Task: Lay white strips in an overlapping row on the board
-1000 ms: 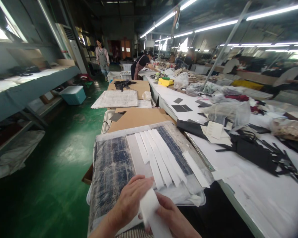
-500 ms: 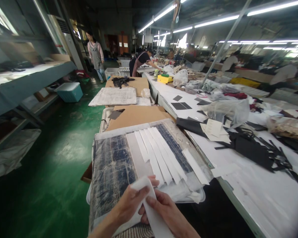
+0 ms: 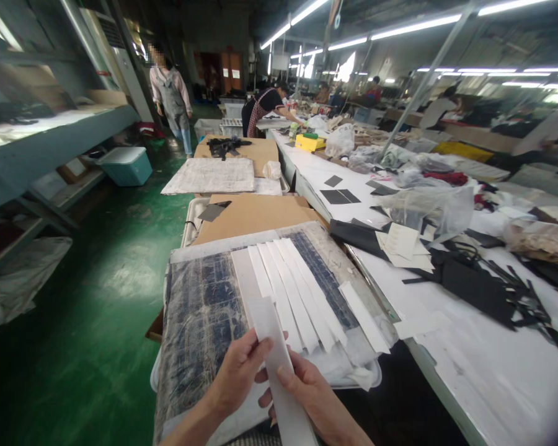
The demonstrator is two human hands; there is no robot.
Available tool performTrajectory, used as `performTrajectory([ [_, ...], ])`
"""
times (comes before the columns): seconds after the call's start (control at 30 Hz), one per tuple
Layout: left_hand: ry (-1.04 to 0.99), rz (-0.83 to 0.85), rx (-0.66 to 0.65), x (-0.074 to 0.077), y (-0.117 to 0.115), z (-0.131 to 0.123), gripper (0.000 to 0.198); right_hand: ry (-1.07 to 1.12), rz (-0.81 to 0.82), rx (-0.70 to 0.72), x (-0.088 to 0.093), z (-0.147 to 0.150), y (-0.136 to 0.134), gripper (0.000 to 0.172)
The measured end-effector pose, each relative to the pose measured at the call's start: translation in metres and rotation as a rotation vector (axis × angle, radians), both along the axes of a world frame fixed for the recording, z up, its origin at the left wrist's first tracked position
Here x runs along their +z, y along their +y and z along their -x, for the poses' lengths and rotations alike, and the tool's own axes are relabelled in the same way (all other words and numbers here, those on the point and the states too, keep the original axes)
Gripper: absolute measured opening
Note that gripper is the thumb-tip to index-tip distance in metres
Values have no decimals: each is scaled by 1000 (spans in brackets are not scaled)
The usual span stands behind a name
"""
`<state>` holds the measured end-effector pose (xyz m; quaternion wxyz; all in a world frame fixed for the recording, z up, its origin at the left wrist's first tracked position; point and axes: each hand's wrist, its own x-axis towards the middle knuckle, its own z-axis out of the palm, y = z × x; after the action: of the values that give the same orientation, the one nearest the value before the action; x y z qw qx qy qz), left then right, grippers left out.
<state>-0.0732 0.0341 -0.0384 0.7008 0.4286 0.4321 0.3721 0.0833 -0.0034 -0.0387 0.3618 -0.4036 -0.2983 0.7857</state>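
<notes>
A long white strip (image 3: 279, 365), paper-like or of thin sheet, is held up between both hands in front of me. My left hand (image 3: 244, 371) pinches its left edge, thumb on top. Lower down, my right hand (image 3: 309, 381) grips the right edge, thumb on its face and fingers behind. Beyond them lies a worn board (image 3: 204, 303) with dark blue patches and frayed fibres. On it several white strips (image 3: 302, 291) overlap in a fan, beside a greyish strip (image 3: 244, 279). Another white strip (image 3: 365, 319) rests apart at the right.
To the right runs a long white table (image 3: 474, 378) with black pieces (image 3: 474, 285), cream cards (image 3: 402, 241) and plastic bags. Brown cardboard (image 3: 255, 217) lies past the board. A blue bin (image 3: 125, 166) stands on the green floor. One person (image 3: 172, 99) stands far left; another (image 3: 263, 111) bends over the table.
The strip's far end, curled over my left hand before, now lies straight and points away from me. My left hand has shifted slightly along its edge. The person at far left has changed stance.
</notes>
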Motion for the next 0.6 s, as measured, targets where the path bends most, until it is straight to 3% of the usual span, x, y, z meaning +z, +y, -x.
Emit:
performTrajectory([
  [0.1, -9, -26, -26, -2, 8, -11, 42, -33, -25, 15, -1, -8, 15, 44],
  [0.27, -189, 100, -5, -5, 28, -27, 39, -48, 5, 57, -9, -24, 32, 49],
  [0.43, -123, 113, 51, -7, 48, -37, 35, -22, 35, 53, -29, -38, 44, 53],
  [0.6, 7, 82, 7, -36, 58, -40, 30, -18, 71, 82, -59, -43, 56, 56],
])
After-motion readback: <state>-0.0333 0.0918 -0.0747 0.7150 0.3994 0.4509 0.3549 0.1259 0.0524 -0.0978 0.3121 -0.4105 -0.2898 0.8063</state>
